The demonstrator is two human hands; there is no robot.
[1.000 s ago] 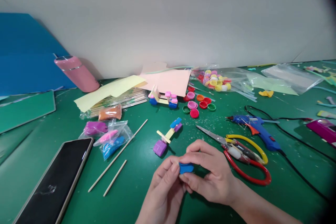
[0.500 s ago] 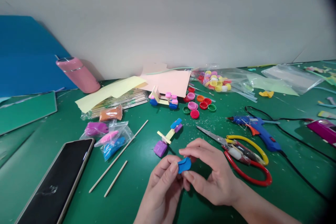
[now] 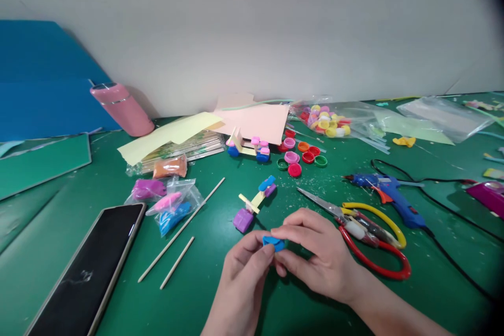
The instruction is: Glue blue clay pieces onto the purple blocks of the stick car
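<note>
A small piece of blue clay (image 3: pixel 274 243) is held between both hands above the green table. My left hand (image 3: pixel 246 268) pinches its left side between thumb and fingers. The thumb and index finger of my right hand (image 3: pixel 321 254) close on its right side. Just beyond the hands lies a small stick model (image 3: pixel 258 200) with purple and blue clay on its ends. Farther back stands a second model (image 3: pixel 247 150) with dark blue and pink clay parts.
Scissors (image 3: pixel 356 228) and a blue glue gun (image 3: pixel 388 191) with its cable lie at the right. Two thin sticks (image 3: pixel 177 262), bagged clay (image 3: pixel 169 205) and a phone (image 3: pixel 88 268) are at the left. Bottle caps (image 3: pixel 307 156) and a pink flask (image 3: pixel 124 110) sit farther back.
The blue clay has tipped flatter between my fingers, and my right fingertips have closed in on it. The whole view has shifted slightly.
</note>
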